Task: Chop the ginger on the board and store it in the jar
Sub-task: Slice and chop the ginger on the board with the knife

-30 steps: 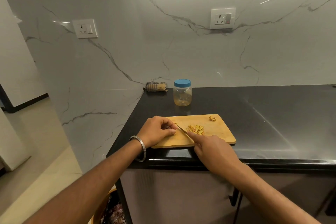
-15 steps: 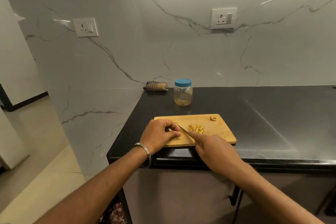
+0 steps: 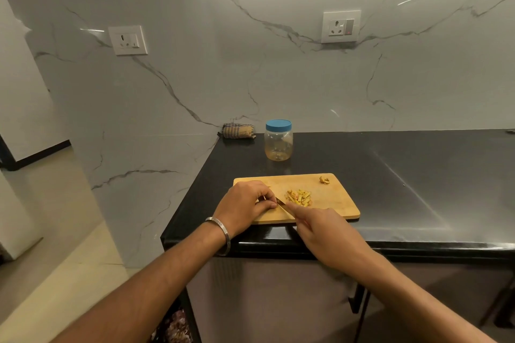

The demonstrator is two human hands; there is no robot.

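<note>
A wooden cutting board lies on the black counter near its front edge. A small pile of chopped ginger sits mid-board, and one scrap lies near the far right corner. My left hand is curled over the board's left part, pinching a small ginger piece that is mostly hidden. My right hand grips a knife, forefinger along the blade's spine; the blade meets my left fingertips. A clear jar with a blue lid on stands behind the board.
A folded checked cloth lies at the back against the marble wall. The black counter stretches right of the board. Its left edge drops to the floor. Two wall sockets sit above.
My left hand has slid slightly toward me along the board, and the knife blade has followed it. The ginger pile and the jar have stayed put.
</note>
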